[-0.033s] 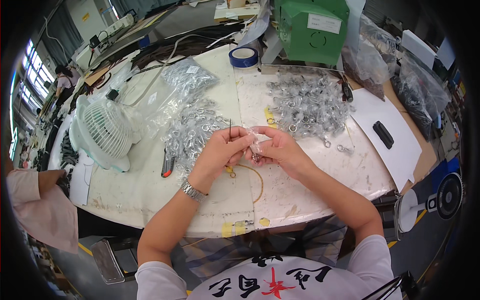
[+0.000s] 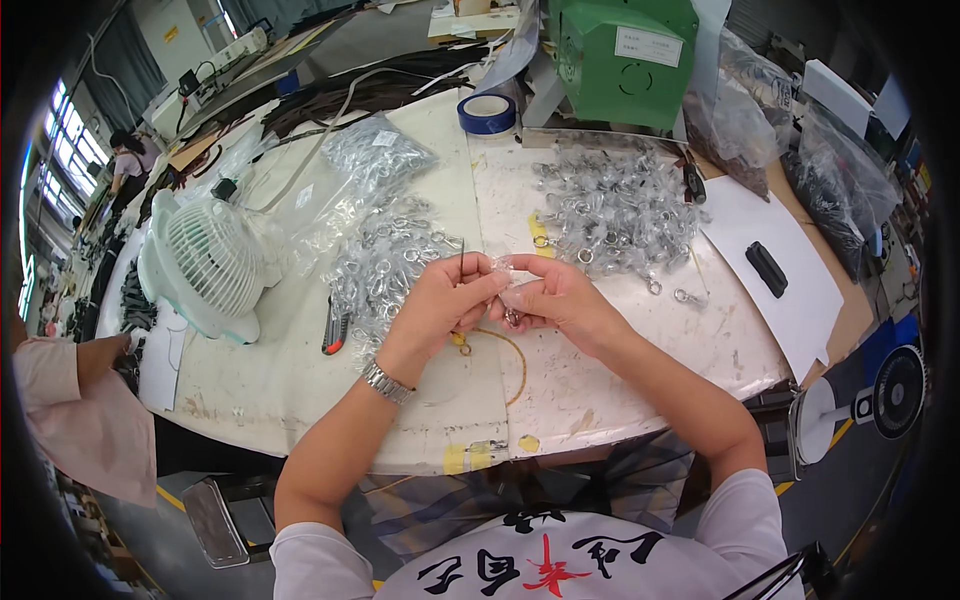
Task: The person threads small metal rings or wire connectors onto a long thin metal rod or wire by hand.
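In front of me, over the middle of the table, my left hand and my right hand meet, fingers closed in a pinch. Between them is a small metal clasp with clear plastic wrap around it, mostly hidden by fingers. A thin dark rod sticks up from my left hand; its lower part is out of sight. Left of my hands lies a pile of plastic-wrapped metal clasps. A wider pile of wrapped clasps spreads beyond my right hand. Below my hands, a yellow cord curves over the table.
A pale green fan stands at the left, and a red-and-black cutter lies near my left forearm. Blue tape and a green machine are at the back. A co-worker's sleeve shows far left.
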{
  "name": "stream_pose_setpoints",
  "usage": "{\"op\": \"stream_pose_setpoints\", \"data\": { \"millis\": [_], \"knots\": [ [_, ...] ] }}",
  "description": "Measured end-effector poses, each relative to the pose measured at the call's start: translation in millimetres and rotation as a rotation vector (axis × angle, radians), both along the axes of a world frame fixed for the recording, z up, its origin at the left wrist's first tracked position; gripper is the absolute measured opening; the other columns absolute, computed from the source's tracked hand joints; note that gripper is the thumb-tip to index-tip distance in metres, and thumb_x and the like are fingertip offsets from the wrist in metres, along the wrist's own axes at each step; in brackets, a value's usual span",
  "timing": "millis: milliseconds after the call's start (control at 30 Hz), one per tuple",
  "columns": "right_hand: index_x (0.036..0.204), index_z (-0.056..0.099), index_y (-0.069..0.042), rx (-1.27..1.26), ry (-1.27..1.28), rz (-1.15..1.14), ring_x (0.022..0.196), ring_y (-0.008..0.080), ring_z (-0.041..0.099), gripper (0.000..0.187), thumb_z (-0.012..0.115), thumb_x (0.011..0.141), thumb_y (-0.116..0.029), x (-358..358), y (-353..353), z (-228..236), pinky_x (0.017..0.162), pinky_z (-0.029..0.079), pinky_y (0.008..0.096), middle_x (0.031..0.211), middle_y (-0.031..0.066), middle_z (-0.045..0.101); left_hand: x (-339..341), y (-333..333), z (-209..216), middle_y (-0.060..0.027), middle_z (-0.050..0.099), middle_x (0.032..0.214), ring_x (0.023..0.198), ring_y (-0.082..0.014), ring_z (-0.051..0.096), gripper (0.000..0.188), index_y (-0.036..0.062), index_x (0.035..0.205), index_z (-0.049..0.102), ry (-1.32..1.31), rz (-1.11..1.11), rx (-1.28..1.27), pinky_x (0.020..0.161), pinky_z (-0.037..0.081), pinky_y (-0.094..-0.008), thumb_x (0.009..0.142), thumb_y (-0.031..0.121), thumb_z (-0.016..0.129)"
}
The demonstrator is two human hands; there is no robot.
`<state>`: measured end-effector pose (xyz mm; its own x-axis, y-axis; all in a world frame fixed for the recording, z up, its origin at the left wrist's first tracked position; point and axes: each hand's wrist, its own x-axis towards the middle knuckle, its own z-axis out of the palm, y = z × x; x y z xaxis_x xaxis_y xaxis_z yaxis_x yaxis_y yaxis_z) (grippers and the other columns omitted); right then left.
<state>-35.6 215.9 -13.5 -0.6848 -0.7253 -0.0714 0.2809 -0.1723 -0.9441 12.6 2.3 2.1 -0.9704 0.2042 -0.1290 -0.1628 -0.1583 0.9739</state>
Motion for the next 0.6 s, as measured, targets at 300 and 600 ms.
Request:
{"op": "stream_pose_setpoints", "data": {
  "millis": [300,600],
  "knots": [
    [0.133,0.060,0.005,0.190,0.117,0.126,0.091,0.0134,0.072,0.042,0.067,0.103,-0.023,-8,4,17,0.085,0.060,0.0287,0.103,0.0114,0.077,7,14,-1,0.0005,0.068,0.079,0.068,-0.0024,0.059,0.016,-0.0001,0.098,0.069,0.283,0.227,-0.348,0.059,0.044,-0.0212,0.098,0.016,0.072],
    [0.117,0.071,0.000,-0.081,-0.481,0.304,0.079,0.0083,0.069,0.029,0.067,0.104,-0.026,-17,14,6,0.075,0.058,0.0248,0.092,0.0014,0.073,11,16,5,0.0026,0.065,0.078,0.057,0.0004,0.042,0.010,0.0054,0.108,0.070,0.338,0.158,-0.121,0.049,0.029,-0.0193,0.100,0.012,0.068]
  ]
}}
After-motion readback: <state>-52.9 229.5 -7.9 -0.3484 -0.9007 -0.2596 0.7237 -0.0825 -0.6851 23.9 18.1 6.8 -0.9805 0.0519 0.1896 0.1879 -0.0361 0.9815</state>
